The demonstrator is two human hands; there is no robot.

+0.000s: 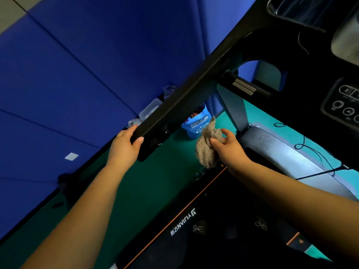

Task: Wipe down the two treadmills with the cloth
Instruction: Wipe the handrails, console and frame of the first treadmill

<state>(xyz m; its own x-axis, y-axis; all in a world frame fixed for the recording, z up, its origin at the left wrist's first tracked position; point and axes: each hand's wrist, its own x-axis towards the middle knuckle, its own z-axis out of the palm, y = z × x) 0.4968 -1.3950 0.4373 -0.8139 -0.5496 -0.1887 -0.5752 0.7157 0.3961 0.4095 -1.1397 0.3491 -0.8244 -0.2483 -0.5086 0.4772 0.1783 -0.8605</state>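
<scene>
At the lower centre of the frame lies the treadmill, its flat black deck edged by a thin orange line, with open green floor to its left. Mid-frame, the left hand curls round the squared end of the smooth black handrail, while the right hand pinches a crumpled, coarse grey-brown cloth in the air beside it. Beyond stand a blue bag and a padded blue wall.

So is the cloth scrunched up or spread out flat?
Scrunched up. The cloth hangs in a crumpled lump from the right hand, which pinches it; none of it lies flat.
</scene>
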